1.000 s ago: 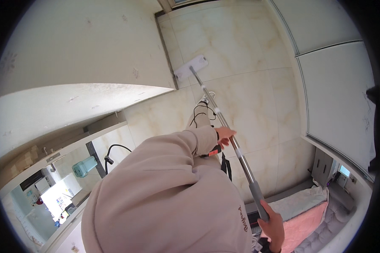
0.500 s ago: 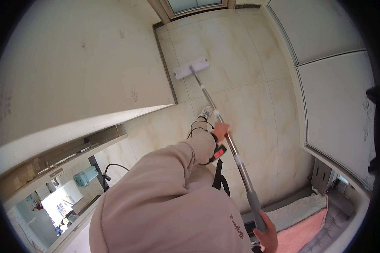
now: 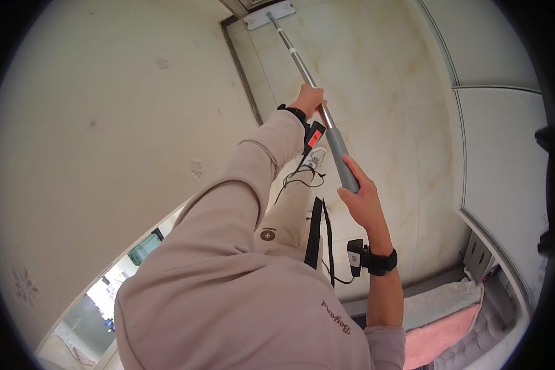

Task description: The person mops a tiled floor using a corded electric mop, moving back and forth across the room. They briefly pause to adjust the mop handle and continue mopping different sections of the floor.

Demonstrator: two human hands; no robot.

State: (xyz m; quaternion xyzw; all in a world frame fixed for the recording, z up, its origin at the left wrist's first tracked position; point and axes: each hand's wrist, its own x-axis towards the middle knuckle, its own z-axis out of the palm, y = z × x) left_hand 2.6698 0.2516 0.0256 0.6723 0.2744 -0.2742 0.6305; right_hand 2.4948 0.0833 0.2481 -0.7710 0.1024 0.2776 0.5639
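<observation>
A flat mop (image 3: 322,105) slants across the tiled floor, its white rectangular head (image 3: 269,15) lying at the far end close to the doorway. My left hand (image 3: 309,100) is wrapped round the metal pole, just above the grey grip. Lower down, my right hand (image 3: 362,196) rests at the end of that grey grip (image 3: 343,161), thumb and fingers round it. Both wrists carry black straps with small devices, the left one (image 3: 314,137) showing a red face and the right one (image 3: 356,258) a white label.
A pale patterned wall (image 3: 123,111) with a dark baseboard (image 3: 243,74) runs along the left. White sliding panels (image 3: 505,148) stand on the right. A grey sofa with a pink cover (image 3: 441,336) lies at the lower right. My shoe (image 3: 315,158) is beside the pole.
The mop has been pushed forward, so its head has gone from mid-floor to the doorway. Both hands have moved forward with it, the right arm stretching out from near my side.
</observation>
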